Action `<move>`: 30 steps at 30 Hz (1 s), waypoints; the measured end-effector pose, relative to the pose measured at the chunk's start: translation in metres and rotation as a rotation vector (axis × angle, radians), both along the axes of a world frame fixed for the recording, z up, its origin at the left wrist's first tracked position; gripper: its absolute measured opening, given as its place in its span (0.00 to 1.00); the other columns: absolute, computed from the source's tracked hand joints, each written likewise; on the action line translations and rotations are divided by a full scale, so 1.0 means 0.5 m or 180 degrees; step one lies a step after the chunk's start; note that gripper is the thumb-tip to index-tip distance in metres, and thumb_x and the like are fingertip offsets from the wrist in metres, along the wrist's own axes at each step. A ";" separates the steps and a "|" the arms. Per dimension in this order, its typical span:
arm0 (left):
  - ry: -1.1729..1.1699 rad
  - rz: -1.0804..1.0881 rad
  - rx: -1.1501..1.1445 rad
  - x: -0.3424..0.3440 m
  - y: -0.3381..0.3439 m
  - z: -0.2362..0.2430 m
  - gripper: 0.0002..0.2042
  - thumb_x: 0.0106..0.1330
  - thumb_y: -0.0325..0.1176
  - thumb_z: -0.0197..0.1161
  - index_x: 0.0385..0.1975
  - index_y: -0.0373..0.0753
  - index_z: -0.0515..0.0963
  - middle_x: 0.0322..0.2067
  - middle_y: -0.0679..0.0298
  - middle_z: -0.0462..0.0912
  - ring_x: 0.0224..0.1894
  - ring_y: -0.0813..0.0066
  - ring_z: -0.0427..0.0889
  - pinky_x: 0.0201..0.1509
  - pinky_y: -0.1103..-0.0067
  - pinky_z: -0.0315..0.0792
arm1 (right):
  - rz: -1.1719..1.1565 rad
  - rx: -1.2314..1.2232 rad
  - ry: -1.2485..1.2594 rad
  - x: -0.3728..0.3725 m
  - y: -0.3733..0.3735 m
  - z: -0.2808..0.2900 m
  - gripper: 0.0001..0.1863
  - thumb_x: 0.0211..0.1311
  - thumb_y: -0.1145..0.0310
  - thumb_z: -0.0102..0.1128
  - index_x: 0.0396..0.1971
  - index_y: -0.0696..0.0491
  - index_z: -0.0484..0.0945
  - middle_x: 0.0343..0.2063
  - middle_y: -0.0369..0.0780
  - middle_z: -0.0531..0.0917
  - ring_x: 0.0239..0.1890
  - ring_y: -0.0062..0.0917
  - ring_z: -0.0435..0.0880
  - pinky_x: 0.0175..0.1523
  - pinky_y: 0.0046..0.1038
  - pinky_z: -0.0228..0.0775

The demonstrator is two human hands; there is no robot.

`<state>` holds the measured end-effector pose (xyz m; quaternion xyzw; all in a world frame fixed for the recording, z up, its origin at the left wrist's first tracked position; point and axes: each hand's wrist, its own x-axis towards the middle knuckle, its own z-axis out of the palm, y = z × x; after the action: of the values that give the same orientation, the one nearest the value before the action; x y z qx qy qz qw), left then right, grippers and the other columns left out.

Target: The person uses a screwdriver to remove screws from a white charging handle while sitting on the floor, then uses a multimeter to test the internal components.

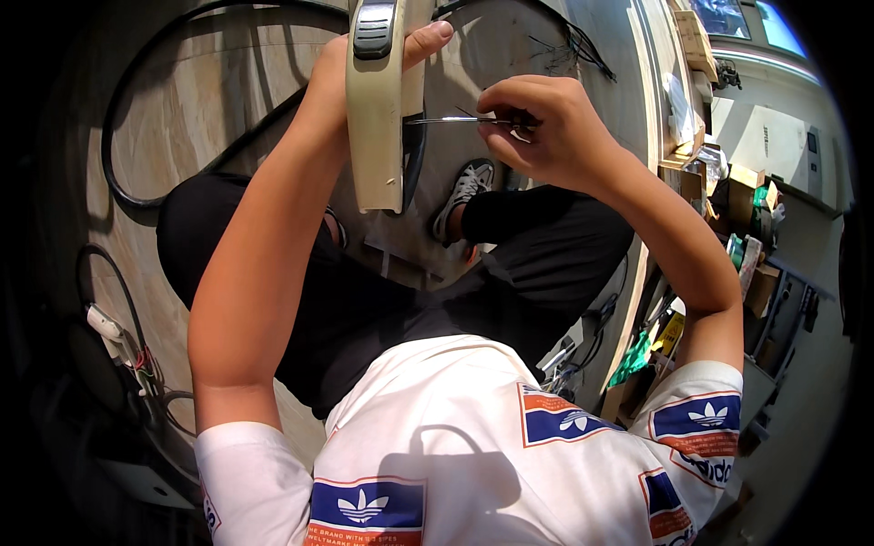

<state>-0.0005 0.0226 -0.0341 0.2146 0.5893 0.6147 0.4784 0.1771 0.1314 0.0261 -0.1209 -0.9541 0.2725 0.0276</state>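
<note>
My left hand point(417, 42) grips a long cream plastic housing point(372, 146) with a grey ridged button point(373, 29) at its top; the fingers behind it are mostly hidden. My right hand point(537, 118), to the right of the housing, is closed on a thin metal tool point(442, 119) with a dark handle, perhaps scissors. The tool's long shaft reaches to the housing's right side, by a dark strip or opening point(412, 159); whether the tip is inside, I cannot tell.
A thick black cable point(107, 136) loops over the wood-look floor point(159, 109). Frayed wire ends point(583, 59) lie at the top. A white plug-like piece with wires point(107, 323) lies at left. Boxes and clutter point(742, 196) line the right. My crossed legs are below my hands.
</note>
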 end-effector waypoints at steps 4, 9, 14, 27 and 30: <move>-0.0268 -0.0116 0.0348 -0.017 0.009 -0.032 0.25 0.61 0.53 0.72 0.45 0.37 0.79 0.33 0.67 0.78 0.34 0.78 0.75 0.35 0.76 0.70 | 0.0936 0.1137 0.0544 0.024 0.021 -0.021 0.15 0.51 0.80 0.68 0.41 0.56 0.82 0.29 0.38 0.81 0.26 0.27 0.82 0.30 0.28 0.75; -0.0302 -0.0099 0.0156 -0.018 0.006 -0.008 0.25 0.63 0.53 0.70 0.46 0.37 0.79 0.34 0.67 0.78 0.36 0.78 0.75 0.38 0.77 0.70 | 0.1061 0.2019 0.0585 0.013 0.025 -0.031 0.19 0.48 0.77 0.67 0.44 0.52 0.80 0.31 0.35 0.79 0.31 0.28 0.82 0.34 0.28 0.77; -0.0402 -0.0140 0.0299 -0.027 0.002 -0.001 0.20 0.65 0.52 0.69 0.39 0.40 0.78 0.29 0.72 0.74 0.30 0.81 0.71 0.30 0.79 0.65 | 0.0493 0.1120 0.0583 0.021 0.001 -0.036 0.26 0.46 0.83 0.65 0.50 0.53 0.81 0.35 0.41 0.81 0.33 0.31 0.84 0.36 0.27 0.78; -0.0558 -0.0093 0.0372 -0.028 -0.011 0.022 0.20 0.63 0.52 0.71 0.40 0.41 0.78 0.27 0.73 0.73 0.27 0.83 0.70 0.27 0.81 0.62 | 0.0967 0.1550 0.0886 0.023 0.008 -0.027 0.14 0.52 0.79 0.66 0.40 0.54 0.81 0.23 0.36 0.77 0.21 0.27 0.80 0.27 0.27 0.73; -0.0611 -0.0093 0.0463 -0.031 -0.006 0.003 0.21 0.62 0.52 0.72 0.41 0.41 0.78 0.28 0.73 0.73 0.29 0.83 0.71 0.29 0.81 0.63 | 0.1094 0.2176 0.0503 0.019 0.010 -0.027 0.15 0.52 0.73 0.65 0.43 0.51 0.80 0.18 0.33 0.71 0.17 0.25 0.76 0.23 0.28 0.69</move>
<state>-0.0160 0.0195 -0.0326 0.1974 0.4914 0.6666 0.5246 0.1866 0.1363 0.0125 0.0782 -0.9912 -0.0519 0.0937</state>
